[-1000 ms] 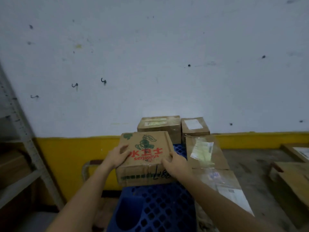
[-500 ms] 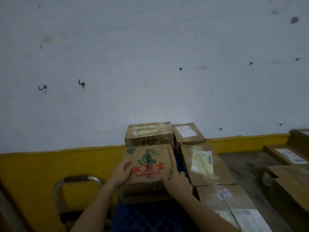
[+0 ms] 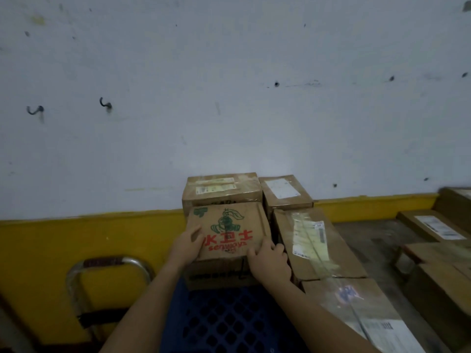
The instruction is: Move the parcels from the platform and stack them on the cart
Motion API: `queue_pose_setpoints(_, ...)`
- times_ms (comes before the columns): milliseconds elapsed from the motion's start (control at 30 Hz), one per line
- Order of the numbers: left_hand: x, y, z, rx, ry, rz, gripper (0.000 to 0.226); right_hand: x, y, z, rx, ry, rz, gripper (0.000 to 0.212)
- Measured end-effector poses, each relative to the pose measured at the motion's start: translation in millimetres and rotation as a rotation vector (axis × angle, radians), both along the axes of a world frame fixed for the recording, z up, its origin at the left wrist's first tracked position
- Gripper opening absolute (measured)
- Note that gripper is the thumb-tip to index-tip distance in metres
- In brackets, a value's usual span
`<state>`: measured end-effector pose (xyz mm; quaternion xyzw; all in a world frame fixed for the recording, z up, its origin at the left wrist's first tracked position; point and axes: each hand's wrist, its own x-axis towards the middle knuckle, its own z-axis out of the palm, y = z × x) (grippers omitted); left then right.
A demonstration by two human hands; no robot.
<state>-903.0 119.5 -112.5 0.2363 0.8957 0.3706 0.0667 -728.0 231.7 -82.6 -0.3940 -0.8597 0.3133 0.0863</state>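
Parcel with red print (image 3: 228,233) seems set on blue cart deck (image 3: 229,324), touching the far taped box (image 3: 221,192), left of long parcel (image 3: 313,245). Left hand (image 3: 186,247) and right hand (image 3: 270,263) clasp its side edges, fingers curled. Stiff cardboard, I'd judge light; take opposite sides, low.

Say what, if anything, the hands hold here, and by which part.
Both grip the printed box: the left hand on its left edge, the right hand at its near right corner.
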Motion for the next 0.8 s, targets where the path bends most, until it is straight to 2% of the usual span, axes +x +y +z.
queue_pose_setpoints(200,-2.4,1.5,-1.2,-0.010,0.007,0.004,0.043,-0.5,-2.7,1.3,0.047,-0.020,-0.008,0.039)
queue_pose_setpoints(367,-1.8,0.5,9.1,-0.191,0.087,-0.009,0.041,2.4,-1.4,15.5,0.058,-0.064,0.040,0.047)
queue_pose_setpoints(500,11.5,4.4,26.9,-0.252,0.185,0.034,0.038,12.6,0.0,27.7,0.035,0.028,0.096,0.042)
queue_pose_setpoints(633,37.8,24.4,54.5,-0.191,0.299,0.054,0.039,35.3,10.0,43.8,-0.001,0.132,0.173,0.040)
queue_pose_setpoints(800,95.5,69.5,82.7,-0.146,0.344,0.022,0.039,87.9,46.3,60.9,0.064,0.246,0.250,0.042)
